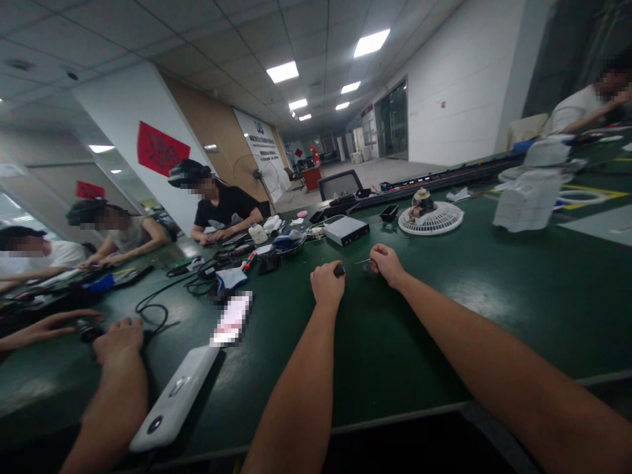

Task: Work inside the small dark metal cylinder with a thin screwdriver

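Note:
My left hand (326,284) is closed around a small black part (339,270), whose end shows beside the thumb. A short way to the right, my right hand (388,264) pinches a thin metal rod (363,263) that points left toward the black part. A gap shows between the rod's tip and the part. What kind of tool the rod belongs to is hidden by my fingers. Just under the rod, a small piece (366,268) lies on the green table (395,355), too small to name.
Beyond my hands are a grey box (347,230) and a white fan grille with a motor (430,214). To the left lie a phone (233,318), a white device (178,395) and cables. A neighbour's hands (118,339) work at far left; a wrapped white item (528,201) stands right.

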Demonstrator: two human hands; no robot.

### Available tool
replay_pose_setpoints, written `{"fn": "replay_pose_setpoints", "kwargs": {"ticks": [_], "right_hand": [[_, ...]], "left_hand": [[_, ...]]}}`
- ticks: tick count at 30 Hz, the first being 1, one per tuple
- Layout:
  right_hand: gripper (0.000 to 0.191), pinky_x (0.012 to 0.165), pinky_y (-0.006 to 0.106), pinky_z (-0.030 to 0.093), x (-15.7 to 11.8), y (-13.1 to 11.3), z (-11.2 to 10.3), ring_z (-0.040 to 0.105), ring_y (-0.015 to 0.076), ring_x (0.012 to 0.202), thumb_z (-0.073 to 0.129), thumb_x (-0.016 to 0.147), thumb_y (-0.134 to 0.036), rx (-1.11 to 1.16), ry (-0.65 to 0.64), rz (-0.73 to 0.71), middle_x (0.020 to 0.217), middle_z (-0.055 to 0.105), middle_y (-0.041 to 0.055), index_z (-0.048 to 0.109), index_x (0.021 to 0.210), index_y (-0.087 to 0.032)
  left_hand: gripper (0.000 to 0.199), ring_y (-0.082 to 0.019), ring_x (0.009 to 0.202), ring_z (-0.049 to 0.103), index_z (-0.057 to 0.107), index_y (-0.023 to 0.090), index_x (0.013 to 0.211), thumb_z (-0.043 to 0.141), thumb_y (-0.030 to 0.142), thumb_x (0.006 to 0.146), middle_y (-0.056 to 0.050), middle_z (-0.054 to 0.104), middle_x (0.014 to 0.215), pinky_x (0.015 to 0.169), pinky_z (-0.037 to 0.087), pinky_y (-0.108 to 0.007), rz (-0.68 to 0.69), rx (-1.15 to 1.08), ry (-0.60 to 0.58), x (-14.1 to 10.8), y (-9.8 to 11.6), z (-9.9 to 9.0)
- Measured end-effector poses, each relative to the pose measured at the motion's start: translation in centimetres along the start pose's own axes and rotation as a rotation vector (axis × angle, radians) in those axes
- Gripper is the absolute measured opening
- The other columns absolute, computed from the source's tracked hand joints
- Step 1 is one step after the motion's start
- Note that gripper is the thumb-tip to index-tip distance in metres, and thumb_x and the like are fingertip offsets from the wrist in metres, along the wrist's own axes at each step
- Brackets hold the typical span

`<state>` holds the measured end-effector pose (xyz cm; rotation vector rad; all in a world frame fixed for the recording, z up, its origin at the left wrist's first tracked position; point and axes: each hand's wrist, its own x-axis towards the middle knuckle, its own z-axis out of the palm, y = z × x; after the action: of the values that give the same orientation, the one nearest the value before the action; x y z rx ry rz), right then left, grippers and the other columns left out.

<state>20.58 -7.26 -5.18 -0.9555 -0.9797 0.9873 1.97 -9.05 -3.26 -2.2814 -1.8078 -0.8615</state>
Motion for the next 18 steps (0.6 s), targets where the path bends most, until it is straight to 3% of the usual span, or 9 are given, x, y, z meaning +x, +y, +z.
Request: {"fn": "replay_pose_setpoints", "kwargs": {"ticks": [3, 8, 10, 13, 18], "right_hand": [[0.011, 0.041, 0.022, 0.033, 0.4, 0.3, -0.3, 0.045, 0.0096, 0.042, 0.064, 0.066, -0.025, -0.023, 0.064, -0.049, 0.052, 0.049, -0.0078, 0.055, 0.072, -0.023], [0.027, 0.057, 0.027, 0.046, 0.8, 0.5, -1.0, 0.066, 0.0184, 0.066, 0.058, 0.090, -0.045, -0.248, 0.114, -0.119, 0.076, 0.071, 0.0034, 0.067, 0.098, -0.021], [0.020, 0.067, 0.030, 0.047, 0.8, 0.6, -1.4, 0.068, 0.0209, 0.076, 0.056, 0.094, -0.037, -0.545, 0.110, -0.208, 0.083, 0.074, 0.0057, 0.068, 0.099, -0.022], [0.012, 0.070, 0.033, 0.043, 0.6, 0.9, -1.8, 0.068, 0.0245, 0.081, 0.061, 0.088, -0.015, -0.986, 0.032, -0.263, 0.088, 0.075, 0.0089, 0.068, 0.094, -0.023], [0.022, 0.066, 0.034, 0.037, 0.3, 0.8, -1.5, 0.067, 0.0264, 0.080, 0.055, 0.085, -0.005, -1.189, -0.106, -0.274, 0.085, 0.074, 0.0091, 0.066, 0.087, -0.024]], "left_hand": [[0.041, -0.029, 0.115, 0.062, 0.068, 0.030, 0.129, 0.069, 0.030, 0.089, -0.007, 0.073, 0.123, 0.097, 0.042, -0.040, -0.045, -0.024, -0.029, 0.0, -0.3, 0.1], [0.043, -0.028, 0.115, 0.063, 0.068, 0.029, 0.131, 0.072, 0.034, 0.088, -0.007, 0.072, 0.125, 0.099, 0.045, -0.039, -0.042, -0.089, -0.078, 0.1, -0.5, 0.7], [0.044, -0.026, 0.114, 0.064, 0.069, 0.030, 0.130, 0.073, 0.035, 0.087, -0.007, 0.073, 0.125, 0.100, 0.046, -0.038, -0.039, -0.121, -0.093, 0.2, -0.6, 1.0], [0.045, -0.024, 0.111, 0.066, 0.069, 0.031, 0.130, 0.075, 0.035, 0.085, -0.006, 0.073, 0.122, 0.100, 0.047, -0.036, -0.035, -0.156, -0.114, 0.3, -0.7, 1.3], [0.045, -0.024, 0.112, 0.066, 0.070, 0.032, 0.129, 0.076, 0.035, 0.084, -0.005, 0.074, 0.122, 0.101, 0.047, -0.035, -0.025, -0.169, -0.128, 0.3, -0.7, 1.5]]}}
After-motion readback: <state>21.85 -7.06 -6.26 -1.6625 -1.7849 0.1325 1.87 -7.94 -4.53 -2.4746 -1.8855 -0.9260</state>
